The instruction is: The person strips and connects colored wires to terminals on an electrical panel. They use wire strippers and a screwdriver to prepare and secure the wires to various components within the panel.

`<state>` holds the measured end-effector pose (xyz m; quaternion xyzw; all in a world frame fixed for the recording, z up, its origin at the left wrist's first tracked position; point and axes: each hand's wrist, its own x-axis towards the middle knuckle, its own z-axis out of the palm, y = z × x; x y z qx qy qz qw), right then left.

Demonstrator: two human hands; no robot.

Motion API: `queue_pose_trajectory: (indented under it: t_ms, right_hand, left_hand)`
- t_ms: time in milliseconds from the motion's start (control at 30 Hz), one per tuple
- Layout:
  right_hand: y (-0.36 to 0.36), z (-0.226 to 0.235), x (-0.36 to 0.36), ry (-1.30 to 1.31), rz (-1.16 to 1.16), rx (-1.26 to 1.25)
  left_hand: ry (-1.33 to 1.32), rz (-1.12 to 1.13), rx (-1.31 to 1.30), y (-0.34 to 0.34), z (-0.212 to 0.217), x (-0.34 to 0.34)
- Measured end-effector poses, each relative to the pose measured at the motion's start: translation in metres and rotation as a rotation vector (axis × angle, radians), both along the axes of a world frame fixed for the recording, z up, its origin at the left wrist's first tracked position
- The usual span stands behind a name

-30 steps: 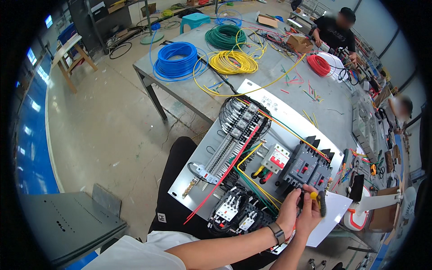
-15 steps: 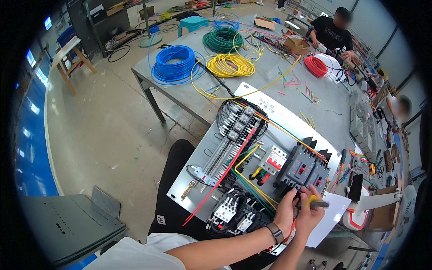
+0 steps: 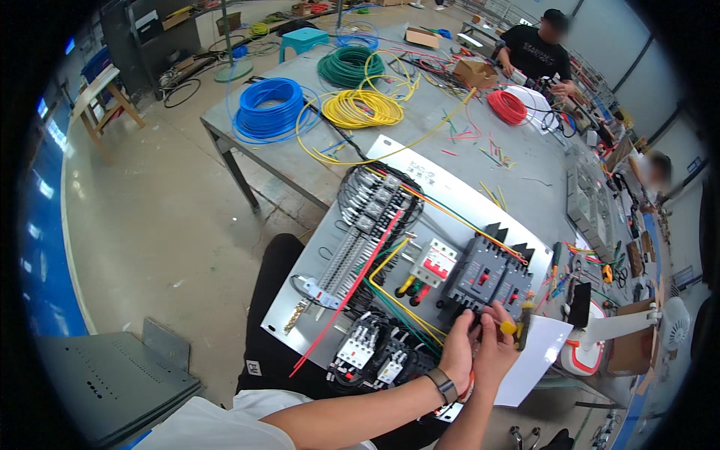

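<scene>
At the lower end of the black moulded-case circuit breakers (image 3: 480, 274), my two hands work close together. My left hand (image 3: 457, 346), with a watch at its wrist, has its fingers closed by the lower edge of the breaker; what they pinch is hidden. Beside it, my right hand (image 3: 493, 346) is closed around a screwdriver (image 3: 520, 330) with a yellow and black handle; its tip is out of sight. All this sits on a white metal mounting plate (image 3: 420, 166), which also carries a small white breaker (image 3: 435, 261) with red switches and contactors (image 3: 358, 351) wrapped in black wires.
Blue (image 3: 268, 109), green (image 3: 351, 66), yellow (image 3: 361, 109) and red wire coils (image 3: 507, 107) lie on the grey table (image 3: 420, 139). A white fan (image 3: 581, 349) and a white sheet (image 3: 534, 360) are at the right. A person in black (image 3: 536, 52) works across the table.
The whole scene has shifted left in view. My right hand has turned the screwdriver, so its handle points more upward than before. Both hands stay at the breaker's lower end.
</scene>
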<state>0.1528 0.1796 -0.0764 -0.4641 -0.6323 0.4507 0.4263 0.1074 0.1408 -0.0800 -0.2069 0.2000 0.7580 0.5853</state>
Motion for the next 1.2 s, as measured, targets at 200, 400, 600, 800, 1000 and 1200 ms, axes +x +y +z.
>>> queue_pose_trajectory:
  t_ms: [200,400,600,800,1000,1200]
  right_hand:
    - [-0.005,0.01,0.0,-0.08,0.225,0.085]
    - [-0.007,0.013,0.002,-0.052,0.237,0.095]
    - [-0.008,0.013,0.002,-0.071,0.22,0.067]
    - [-0.004,0.013,-0.007,-0.108,0.137,0.177]
    - [0.001,0.003,-0.007,-0.237,-0.037,0.194]
    - [0.0,0.021,-0.002,-0.176,0.228,0.244]
  left_hand:
    - [-0.03,0.083,-0.08,0.003,0.002,0.003]
    - [-0.035,0.103,-0.112,0.001,0.01,0.001]
    - [-0.059,0.071,-0.172,0.003,0.008,-0.002]
    - [-0.104,0.065,-0.032,0.003,0.005,-0.004]
    - [-0.095,0.103,-0.08,0.0,0.011,-0.004]
    - [-0.107,0.031,-0.043,0.002,-0.01,-0.005]
